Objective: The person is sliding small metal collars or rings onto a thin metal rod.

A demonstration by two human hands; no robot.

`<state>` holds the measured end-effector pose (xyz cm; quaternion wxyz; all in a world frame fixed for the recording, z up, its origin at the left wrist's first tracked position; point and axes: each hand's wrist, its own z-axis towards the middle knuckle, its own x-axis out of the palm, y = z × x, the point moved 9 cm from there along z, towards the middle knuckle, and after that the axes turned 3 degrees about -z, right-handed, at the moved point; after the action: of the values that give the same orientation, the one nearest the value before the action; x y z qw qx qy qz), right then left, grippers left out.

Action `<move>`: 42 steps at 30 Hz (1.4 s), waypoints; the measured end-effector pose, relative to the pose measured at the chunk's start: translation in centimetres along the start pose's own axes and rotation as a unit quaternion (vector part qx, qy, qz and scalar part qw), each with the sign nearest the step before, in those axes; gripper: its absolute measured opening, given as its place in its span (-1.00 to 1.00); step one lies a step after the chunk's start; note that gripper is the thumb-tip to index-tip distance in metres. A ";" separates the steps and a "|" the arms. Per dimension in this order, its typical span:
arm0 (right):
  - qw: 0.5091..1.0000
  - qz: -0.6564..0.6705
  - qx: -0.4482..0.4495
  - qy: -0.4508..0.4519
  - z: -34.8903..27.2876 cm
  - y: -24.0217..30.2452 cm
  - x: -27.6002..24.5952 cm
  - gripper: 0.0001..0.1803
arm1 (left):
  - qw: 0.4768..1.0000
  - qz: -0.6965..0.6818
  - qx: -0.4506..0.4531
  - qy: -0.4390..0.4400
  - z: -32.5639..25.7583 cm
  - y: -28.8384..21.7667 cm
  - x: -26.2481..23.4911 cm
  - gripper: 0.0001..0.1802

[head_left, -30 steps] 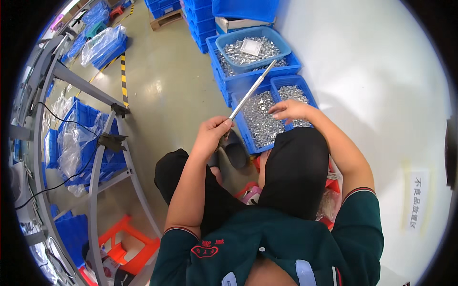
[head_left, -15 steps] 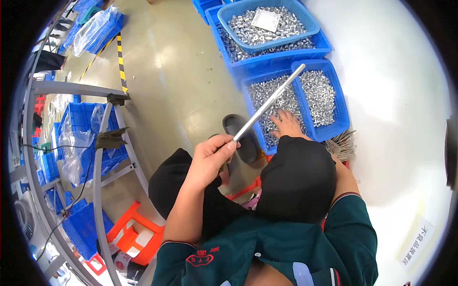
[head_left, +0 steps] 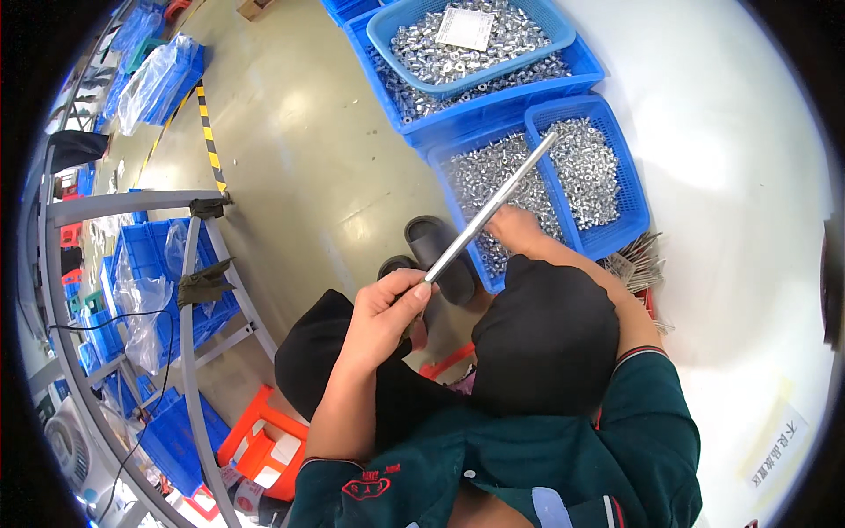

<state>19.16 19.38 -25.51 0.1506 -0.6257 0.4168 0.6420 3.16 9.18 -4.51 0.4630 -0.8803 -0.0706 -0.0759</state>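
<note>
A long, straight silver metal rod [head_left: 493,204] slants up and right from my left hand [head_left: 387,310], whose thumb and fingers are closed round its lower end. The rod's far end is above the blue divided bin [head_left: 570,231]. Small shiny metal pieces, like nuts or short sleeves, fill both of its compartments. My right hand [head_left: 518,231] is down at the small metal pieces [head_left: 493,172] in the left compartment. The rod crosses in front of it and its fingers are hidden, so whether it holds any pieces does not show.
Behind the bin stands a larger blue crate [head_left: 497,110] carrying a light-blue basket [head_left: 563,40] of metal parts with a white label. Thin metal pieces [head_left: 635,264] lie beside the bin. A grey metal frame [head_left: 189,352], orange stool [head_left: 264,444] and white surface [head_left: 713,264] flank me.
My right hand has shifted slightly up and left over the pieces, and its spread fingers are now out of sight. My left hand still grips the rod, slightly lower. The view has shifted a little.
</note>
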 end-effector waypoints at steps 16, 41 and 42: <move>0.265 0.933 0.243 -0.001 0.1 -1.8 -3.3 -0.72 | 1.000 -0.020 0.018 0.013 -0.5 0.0 0.5 -0.82; 0.340 0.918 0.177 0.100 -0.8 1.4 -11.1 -0.73 | 0.997 0.033 0.068 0.005 -0.7 0.0 -0.8 -0.79; 0.356 0.912 0.177 0.103 -0.8 1.9 -12.4 -0.73 | 0.996 0.016 0.084 0.010 -0.6 0.1 -0.9 -0.79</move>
<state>20.51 21.71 -13.18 -0.4639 0.1179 0.8481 0.2271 2.24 8.53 -4.43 0.5371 -0.8385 -0.0578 -0.0711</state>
